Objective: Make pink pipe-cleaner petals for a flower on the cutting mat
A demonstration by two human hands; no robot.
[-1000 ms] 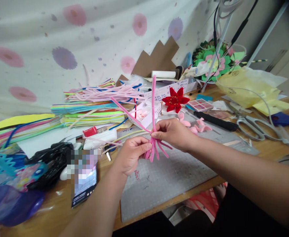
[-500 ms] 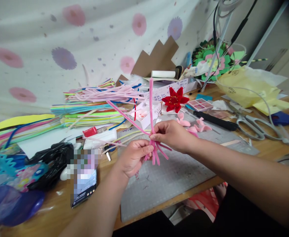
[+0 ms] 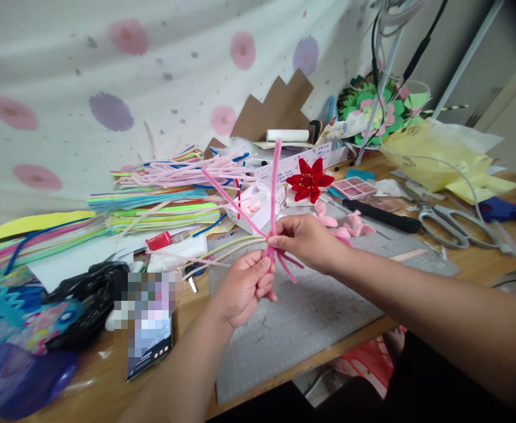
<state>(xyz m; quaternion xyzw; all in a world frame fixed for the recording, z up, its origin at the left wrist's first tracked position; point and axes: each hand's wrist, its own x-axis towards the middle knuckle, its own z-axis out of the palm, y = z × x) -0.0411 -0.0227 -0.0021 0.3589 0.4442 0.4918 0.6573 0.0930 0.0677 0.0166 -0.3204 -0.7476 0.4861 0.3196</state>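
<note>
In the head view, a small white box (image 3: 258, 205) is sitting on the desk behind the hands, with pale pink bits lying inside it; what they are is too small to tell. Behind it, a long white tray (image 3: 304, 160) is leaning beside a red paper flower (image 3: 309, 180). A yellow plastic bag (image 3: 434, 154) is lying crumpled at the far right, its contents hidden.

The left hand (image 3: 242, 286) is curling closed around the lower end of a bunch of pink pipe cleaners (image 3: 274, 235), thumb pressing against the side of the forefinger, the other fingers folded in beneath. The right hand (image 3: 308, 241) is pinching the same bunch just above, thumb and forefinger tips closed tight on the stems where they cross. The bunch is hanging in the air over a grey cutting mat (image 3: 310, 317), two long stems rising up and left, short ends splaying out below the pinch.

A stack of coloured pipe cleaners (image 3: 161, 202) is lying to the left, scissors (image 3: 454, 226) to the right, and a phone (image 3: 149, 341) near the left forearm.
</note>
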